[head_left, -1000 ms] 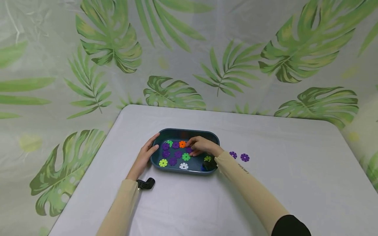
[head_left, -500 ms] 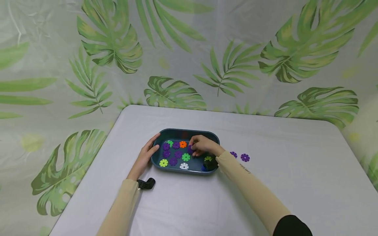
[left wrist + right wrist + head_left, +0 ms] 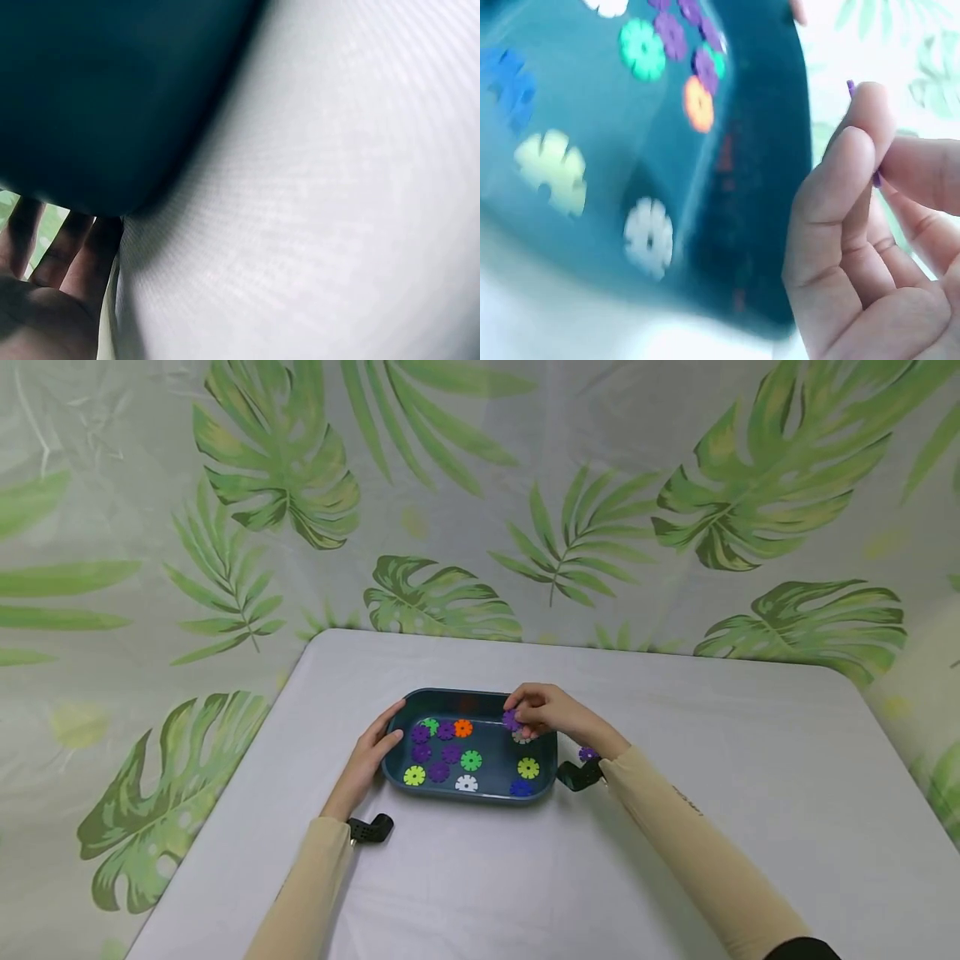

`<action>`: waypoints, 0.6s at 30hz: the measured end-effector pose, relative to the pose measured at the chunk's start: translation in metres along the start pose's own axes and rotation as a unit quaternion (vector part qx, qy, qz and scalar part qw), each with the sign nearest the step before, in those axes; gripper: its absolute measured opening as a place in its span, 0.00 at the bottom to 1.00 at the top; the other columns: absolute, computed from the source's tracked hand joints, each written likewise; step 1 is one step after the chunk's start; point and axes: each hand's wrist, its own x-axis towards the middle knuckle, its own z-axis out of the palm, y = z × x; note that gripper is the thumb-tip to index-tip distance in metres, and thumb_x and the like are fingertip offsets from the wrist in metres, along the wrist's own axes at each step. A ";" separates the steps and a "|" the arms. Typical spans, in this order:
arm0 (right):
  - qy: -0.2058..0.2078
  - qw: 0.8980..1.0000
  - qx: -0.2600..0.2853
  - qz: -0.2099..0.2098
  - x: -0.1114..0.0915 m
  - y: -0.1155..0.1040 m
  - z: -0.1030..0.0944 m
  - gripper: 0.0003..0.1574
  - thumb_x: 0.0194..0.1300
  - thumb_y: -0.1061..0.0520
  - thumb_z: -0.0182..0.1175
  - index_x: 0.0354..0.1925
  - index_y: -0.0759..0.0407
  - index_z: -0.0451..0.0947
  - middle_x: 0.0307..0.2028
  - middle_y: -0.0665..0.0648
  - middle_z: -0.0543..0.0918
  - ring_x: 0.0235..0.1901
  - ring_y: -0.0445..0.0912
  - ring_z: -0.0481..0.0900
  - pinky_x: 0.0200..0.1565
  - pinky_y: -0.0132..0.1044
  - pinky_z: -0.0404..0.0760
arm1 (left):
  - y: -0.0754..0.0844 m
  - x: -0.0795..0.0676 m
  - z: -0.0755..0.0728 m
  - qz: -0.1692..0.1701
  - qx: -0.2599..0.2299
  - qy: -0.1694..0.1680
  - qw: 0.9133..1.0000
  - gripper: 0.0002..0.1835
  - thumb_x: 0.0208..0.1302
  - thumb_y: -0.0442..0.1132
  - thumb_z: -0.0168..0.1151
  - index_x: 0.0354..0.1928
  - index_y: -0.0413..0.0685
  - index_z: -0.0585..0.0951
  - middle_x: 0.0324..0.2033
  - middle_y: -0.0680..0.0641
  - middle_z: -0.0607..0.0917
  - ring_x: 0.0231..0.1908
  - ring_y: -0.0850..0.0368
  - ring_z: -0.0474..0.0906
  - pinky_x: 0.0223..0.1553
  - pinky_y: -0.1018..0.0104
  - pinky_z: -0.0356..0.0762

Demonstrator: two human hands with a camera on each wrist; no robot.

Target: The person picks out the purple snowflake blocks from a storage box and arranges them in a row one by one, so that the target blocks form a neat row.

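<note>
My right hand [image 3: 542, 708] pinches a purple notched snowflake disc [image 3: 512, 720] between thumb and fingers, over the back right part of a dark teal tray [image 3: 497, 777]. Only slivers of that disc's edge show in the right wrist view. Against the tray's left end rests my left hand [image 3: 367, 760], fingers nearly straight, thumb tip at the rim; some fingertips are hidden behind the tray wall in the left wrist view. Inside lie several purple discs [image 3: 438, 771], an orange disc [image 3: 463, 727], a green disc [image 3: 471, 761], a white disc [image 3: 467, 783] and a blue disc [image 3: 521, 787].
A yellow disc [image 3: 528, 767] and another white disc [image 3: 649, 238] lie at the tray's right end. Right of the tray, a purple disc [image 3: 587, 753] sits on the white-covered table [image 3: 712, 777], partly behind the wrist camera [image 3: 579, 775]. A leaf-patterned sheet [image 3: 442, 597] hangs behind.
My right hand has picked up a purple disc from the middle of the tray and moved right and back with it, uncovering discs at the right end. My left hand has stayed put.
</note>
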 end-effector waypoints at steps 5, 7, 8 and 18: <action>0.053 0.998 -0.001 0.021 -0.029 0.018 -0.031 0.14 0.71 0.62 0.52 0.51 0.69 0.71 0.33 0.59 0.78 0.27 0.46 0.76 0.38 0.44 0.81 | 0.000 -0.001 0.001 0.001 -0.002 0.001 1.000 0.27 0.73 0.40 0.50 0.72 0.51 0.61 0.72 0.50 0.57 0.71 0.54 0.46 0.69 0.52 0.43; 0.073 0.997 -0.005 0.032 -0.042 0.030 -0.042 0.15 0.71 0.62 0.51 0.52 0.70 0.70 0.33 0.59 0.78 0.28 0.46 0.76 0.39 0.45 0.81 | 0.000 -0.001 0.001 0.002 -0.001 0.002 1.000 0.27 0.74 0.39 0.49 0.72 0.51 0.61 0.72 0.50 0.57 0.71 0.54 0.46 0.69 0.52 0.43; 0.082 0.996 -0.007 0.037 -0.049 0.037 -0.047 0.15 0.71 0.62 0.51 0.52 0.71 0.69 0.33 0.59 0.78 0.28 0.46 0.76 0.38 0.43 0.81 | 0.000 -0.001 0.001 0.003 -0.002 0.003 1.000 0.27 0.74 0.38 0.49 0.72 0.50 0.61 0.72 0.50 0.57 0.71 0.54 0.46 0.69 0.52 0.43; 0.152 0.985 0.001 0.081 -0.111 0.098 -0.083 0.18 0.72 0.63 0.49 0.52 0.77 0.67 0.34 0.61 0.76 0.27 0.44 0.79 0.33 0.36 0.82 | -0.001 0.000 0.001 0.006 -0.006 0.003 1.000 0.27 0.74 0.36 0.48 0.72 0.50 0.61 0.72 0.49 0.57 0.71 0.55 0.46 0.69 0.53 0.42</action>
